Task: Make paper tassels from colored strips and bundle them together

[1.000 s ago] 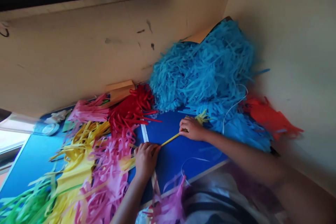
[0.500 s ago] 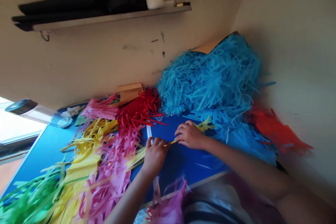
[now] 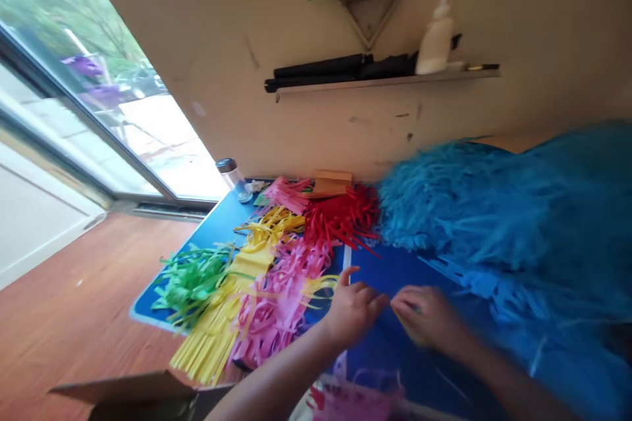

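In the head view, my left hand (image 3: 356,310) is closed over the middle of a yellow tissue-paper tassel (image 3: 320,288), one finger lifted. Loose strips of the tassel stick out on its left side. My right hand (image 3: 427,317), smeared by motion, is curled just to the right, with yellow paper showing beneath its fingers. The join between the two hands is hidden. Beside my left forearm lie pink fringed paper (image 3: 266,322) and yellow fringed paper (image 3: 217,329). More pink paper (image 3: 358,401) is near the table's front edge.
A large blue fringed pile (image 3: 494,210) fills the table's right side. Red fringe (image 3: 340,217), green fringe (image 3: 195,279) and a clear jar (image 3: 234,179) are on the blue table (image 3: 210,227). A cardboard box (image 3: 143,391) stands at lower left. A shelf (image 3: 385,81) holds a white bottle (image 3: 436,39).
The view has swung left, bringing in the glass door, floor and box. My right hand has turned and curled inward, and yellow strips no longer show to its right.
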### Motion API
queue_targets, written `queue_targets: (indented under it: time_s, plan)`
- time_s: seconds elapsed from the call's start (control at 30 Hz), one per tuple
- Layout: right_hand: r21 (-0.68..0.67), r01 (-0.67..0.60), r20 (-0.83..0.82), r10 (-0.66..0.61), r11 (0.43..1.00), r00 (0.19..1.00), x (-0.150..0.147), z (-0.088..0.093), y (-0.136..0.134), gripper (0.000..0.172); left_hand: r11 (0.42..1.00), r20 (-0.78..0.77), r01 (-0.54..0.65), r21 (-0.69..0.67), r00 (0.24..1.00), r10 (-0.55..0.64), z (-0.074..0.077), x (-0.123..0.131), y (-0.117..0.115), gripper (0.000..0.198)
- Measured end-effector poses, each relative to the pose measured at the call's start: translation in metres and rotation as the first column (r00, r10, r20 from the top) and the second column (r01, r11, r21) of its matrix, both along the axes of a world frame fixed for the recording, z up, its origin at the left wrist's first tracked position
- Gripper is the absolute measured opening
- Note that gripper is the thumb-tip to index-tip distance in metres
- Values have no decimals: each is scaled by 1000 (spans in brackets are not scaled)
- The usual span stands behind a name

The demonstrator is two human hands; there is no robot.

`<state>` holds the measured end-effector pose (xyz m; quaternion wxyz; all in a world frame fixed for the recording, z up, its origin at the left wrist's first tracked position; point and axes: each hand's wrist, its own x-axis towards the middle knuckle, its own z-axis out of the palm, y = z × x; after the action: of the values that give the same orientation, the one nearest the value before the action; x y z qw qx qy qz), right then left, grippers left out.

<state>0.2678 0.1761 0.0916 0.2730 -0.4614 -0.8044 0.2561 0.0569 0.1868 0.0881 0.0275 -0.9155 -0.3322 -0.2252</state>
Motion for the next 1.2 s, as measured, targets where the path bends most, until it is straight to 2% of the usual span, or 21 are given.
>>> queue_targets:
  time_s: [0.03,0.1,0.17,0.23,0.3,0.4,0.53,0.67,0.73,0.8,0.83,0.9,0.93,0.97,1.0,1.07,1.13,1.17,1.2]
  plan:
    - [-191,-24,-98,5,981,995,-2,14,-5,38,999,72,29,21,997,-31,13,-5,-7,21]
    - [-478,-155,-268,24,864,963,-7,44,-11,41,994,231,87,70,968,-101,41,-13,-20,23]
    - [-627,-272,-425,-28,730,905,-15,68,-12,42,990,334,102,99,934,-129,63,-18,-27,25]
    - [-670,-330,-546,-140,665,826,-25,81,-12,42,994,407,62,89,909,-93,76,-20,-31,22]
    - [-672,-348,-623,-246,654,742,-36,81,-12,41,999,485,-12,46,874,-12,80,-22,-33,14]
    - [-665,-337,-688,-372,667,623,-50,70,-17,37,995,583,-66,-80,806,100,77,-23,-38,10]
    - [-627,-302,-747,-445,718,494,-66,60,-22,36,968,682,-53,-244,701,211,71,-19,-48,11]
    - [-633,-299,-761,-504,714,408,-81,61,-29,40,941,738,-5,-338,619,268,67,-18,-56,15]
    - [-626,-288,-764,-497,724,411,-86,59,-33,37,929,738,17,-371,612,283,64,-22,-58,18]
    - [-589,-275,-777,-439,760,450,-89,53,-34,34,916,736,31,-401,606,301,61,-28,-59,17]
    - [-555,-254,-776,-382,792,502,-90,48,-30,31,907,736,26,-420,595,323,58,-32,-60,14]
    - [-445,-95,-642,-243,891,727,-89,37,-11,26,870,734,-13,-493,531,424,53,-39,-60,11]
    - [-359,13,-500,-204,933,842,-87,31,4,25,830,726,-32,-557,466,506,51,-42,-59,14]
    - [-236,143,-292,-210,961,933,-85,24,23,24,770,707,-21,-637,383,595,50,-44,-59,20]
    - [-166,223,-163,-250,961,955,-83,17,43,19,692,668,33,-721,296,682,49,-44,-58,26]
    - [-109,295,-17,-299,949,954,-79,3,82,13,514,559,246,-822,174,811,49,-42,-57,37]
    - [-101,317,120,-305,943,945,-76,-11,109,11,384,484,430,-817,148,863,50,-39,-55,42]
    - [-100,322,189,-300,941,935,-74,-16,116,9,360,475,463,-810,160,865,50,-37,-54,44]
    - [-99,326,251,-294,940,922,-72,-22,119,9,359,479,455,-815,180,859,49,-37,-53,44]
